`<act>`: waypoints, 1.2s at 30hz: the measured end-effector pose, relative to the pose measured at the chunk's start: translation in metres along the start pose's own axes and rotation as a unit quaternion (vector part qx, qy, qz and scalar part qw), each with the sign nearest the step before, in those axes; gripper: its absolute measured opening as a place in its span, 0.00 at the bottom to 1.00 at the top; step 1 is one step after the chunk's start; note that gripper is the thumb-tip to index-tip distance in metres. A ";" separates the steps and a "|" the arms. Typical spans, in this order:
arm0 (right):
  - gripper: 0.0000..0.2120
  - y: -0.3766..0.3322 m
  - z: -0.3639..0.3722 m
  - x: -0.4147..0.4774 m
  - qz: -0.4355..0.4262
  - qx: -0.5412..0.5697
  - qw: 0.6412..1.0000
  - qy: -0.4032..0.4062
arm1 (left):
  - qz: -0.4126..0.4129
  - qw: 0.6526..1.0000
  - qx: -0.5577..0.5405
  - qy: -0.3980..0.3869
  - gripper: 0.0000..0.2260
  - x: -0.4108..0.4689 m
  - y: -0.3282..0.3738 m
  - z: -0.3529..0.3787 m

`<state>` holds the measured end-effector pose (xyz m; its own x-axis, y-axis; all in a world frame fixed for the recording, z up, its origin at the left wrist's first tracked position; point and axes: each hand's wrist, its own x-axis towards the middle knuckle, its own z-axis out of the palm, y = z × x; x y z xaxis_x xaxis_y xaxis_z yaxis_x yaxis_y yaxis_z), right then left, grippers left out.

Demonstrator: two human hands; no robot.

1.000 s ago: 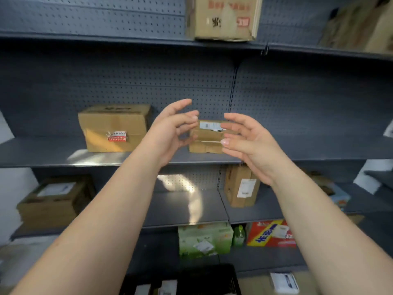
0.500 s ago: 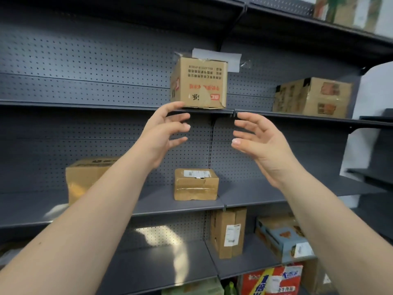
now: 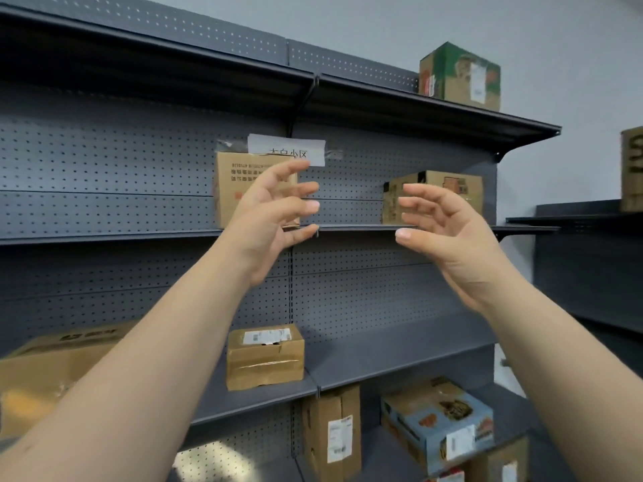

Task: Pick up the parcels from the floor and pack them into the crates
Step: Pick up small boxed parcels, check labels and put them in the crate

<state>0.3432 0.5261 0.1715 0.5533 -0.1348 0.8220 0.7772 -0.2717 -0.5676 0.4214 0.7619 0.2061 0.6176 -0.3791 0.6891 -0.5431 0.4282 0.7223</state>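
I have both hands raised in front of a grey rack [image 3: 400,356] with a pegboard [image 3: 104,161] back. The left hand [image 3: 268,217] is near the centre of my view and the right hand [image 3: 449,234] is at three o'clock from it. The palms face each other across a gap, with the fingers spread and lightly bent. Neither hand holds anything.

Every parcel I can see rests on a shelf. A taped parcel [image 3: 264,356] with a white label lies flat on the middle shelf, at six o'clock from the left hand. A printed box [image 3: 236,189] stands on the shelf above, partly hidden by the left fingers; I cannot tell whether they touch it. A paper sign [image 3: 287,149] is taped to the pegboard at twelve o'clock from that box. A brown box [image 3: 435,189] sits on the same shelf behind the right hand.

A green box [image 3: 459,76] is on the top shelf at one o'clock. A large carton [image 3: 52,363], blurred, is at eight o'clock. On the lower shelf at five o'clock, an upright box [image 3: 332,429] stands beside a blue box [image 3: 438,419].

A pale wall [image 3: 574,64] rises above the rack. A second rack [image 3: 591,266] stands at three o'clock.
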 end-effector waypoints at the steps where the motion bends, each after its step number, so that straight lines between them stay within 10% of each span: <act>1: 0.27 -0.001 -0.013 -0.001 0.006 -0.011 1.000 -0.004 | -0.002 1.000 0.000 -0.010 0.24 0.005 -0.004 0.014; 21: 0.46 -0.029 -0.349 -0.068 0.102 -0.214 0.969 0.074 | -0.116 0.979 -0.128 -0.111 0.25 0.069 -0.154 0.378; 36: 0.42 0.041 -0.511 -0.191 0.237 -0.244 0.930 0.141 | -0.263 0.938 -0.175 -0.144 0.15 0.040 -0.320 0.540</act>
<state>0.1164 0.0535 0.0142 0.6450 -0.5755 0.5027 0.1994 -0.5083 -0.8378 0.3122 0.1669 0.0340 0.5413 -0.7976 0.2663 0.0444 0.3434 0.9381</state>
